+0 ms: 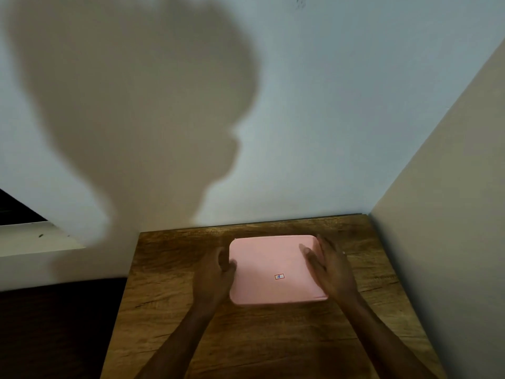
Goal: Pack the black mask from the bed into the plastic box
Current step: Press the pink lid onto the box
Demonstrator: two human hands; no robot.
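Note:
A pink plastic box (270, 266) with its lid on lies flat on a wooden table (169, 310), a small red-framed sticker on the lid. My left hand (216, 280) grips the box's left edge, fingers curled around the rim. My right hand (330, 269) rests along the box's right edge, fingers spread over the lid's corner and side. The black mask is not in view.
The table stands in a corner, with a white wall (328, 105) behind it and a beige wall (451, 214) close on the right. A dark surface (54, 332) lies lower to the left of the table. A head-shaped shadow falls on the back wall.

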